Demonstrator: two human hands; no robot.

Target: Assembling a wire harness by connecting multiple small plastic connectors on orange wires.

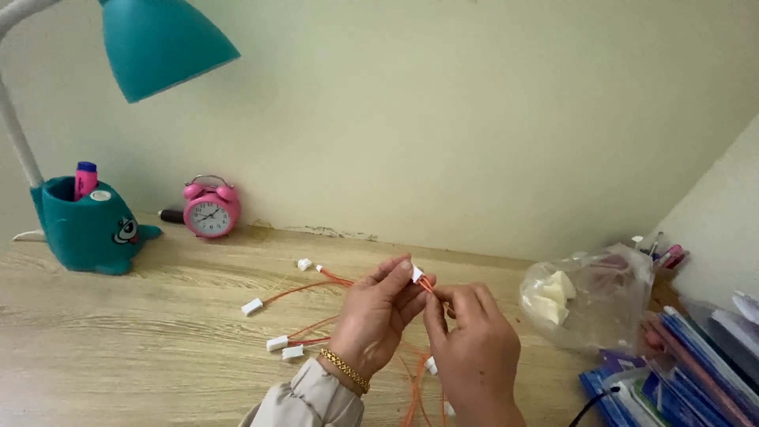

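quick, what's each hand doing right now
Left hand: closed, pinching a small white connector at its fingertips.
Right hand: closed, pinching the orange wires just below that connector.

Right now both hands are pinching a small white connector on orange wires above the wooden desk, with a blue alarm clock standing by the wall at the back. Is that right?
Not quite. The alarm clock is pink, not blue, as the head view shows. The rest holds: the left hand and right hand pinch a small white connector on orange wires above the wooden desk.

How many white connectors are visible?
7: one at the left hand's fingertips, four on the desk, two near the right hand. Hands may hide others.
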